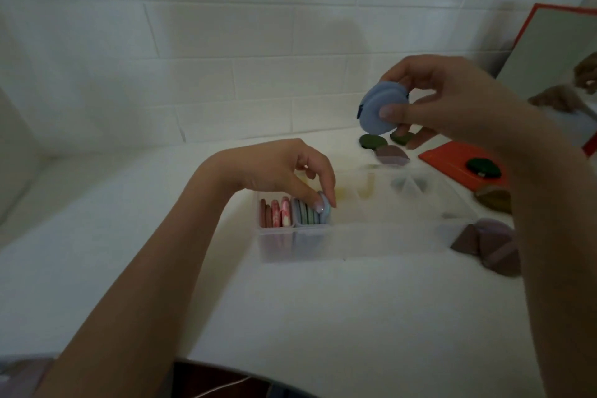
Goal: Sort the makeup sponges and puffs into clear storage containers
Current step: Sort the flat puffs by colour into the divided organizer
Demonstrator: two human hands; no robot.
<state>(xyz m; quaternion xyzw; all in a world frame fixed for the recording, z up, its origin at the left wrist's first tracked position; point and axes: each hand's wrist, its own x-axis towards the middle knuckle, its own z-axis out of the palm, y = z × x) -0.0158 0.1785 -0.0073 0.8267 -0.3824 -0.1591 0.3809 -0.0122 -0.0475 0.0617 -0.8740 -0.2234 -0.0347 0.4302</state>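
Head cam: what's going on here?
A person is filing round makeup puffs into a clear divided container on a white counter. The left hand pinches a blue puff standing on edge in the second compartment, beside a compartment of pink and red puffs. The right hand holds another light blue puff in the air. Dark green puffs and mauve wedge sponges lie loose on the counter, unsorted.

This is looking like a home vanity or bathroom corner. White brick-pattern wall tiles (226,26) are running behind a plain white desk (290,317), and a red-framed mirror (555,52) is leaning at the right, its red base (452,161) lying flat on the desk. Loose makeup puffs (373,141) are sitting near a clear divided organiser (355,236) that is holding more puffs upright in rows.
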